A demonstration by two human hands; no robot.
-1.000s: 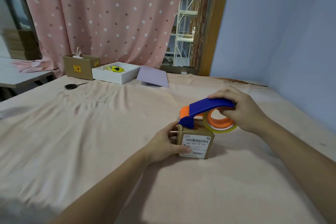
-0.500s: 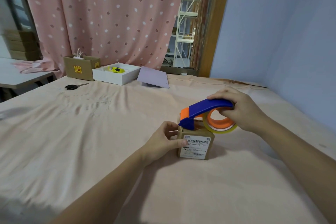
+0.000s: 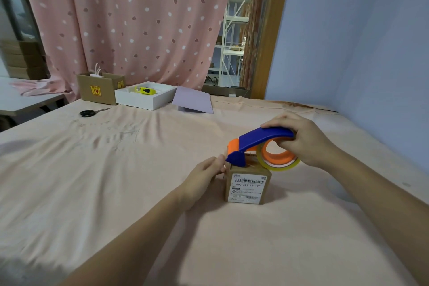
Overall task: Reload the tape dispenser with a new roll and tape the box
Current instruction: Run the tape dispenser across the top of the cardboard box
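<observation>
1. Far at ten o'clock I see black scissors (image 3: 87, 113) and an open cardboard carton (image 3: 98, 88) with a yellow-and-red sticker, writing unreadable.
2. Beside it at eleven: a white tray (image 3: 146, 97) holding a yellow item, then a lilac card (image 3: 193, 100).
3. Surface: a wrinkled peach cloth (image 3: 104, 169); behind it a pink dotted curtain (image 3: 130, 18), a blue wall at two o'clock.
4. My left hand (image 3: 202, 179) presses the left side of the box, fingers together.
5. The small brown box (image 3: 247, 184) stands centre-right; its white barcode label reads "502-602-12-107".
6. The blue-and-orange tape dispenser (image 3: 260, 144), carrying a clear roll, rests nose-down on the box top.
7. My right hand (image 3: 304, 139) is wrapped round its handle.
</observation>
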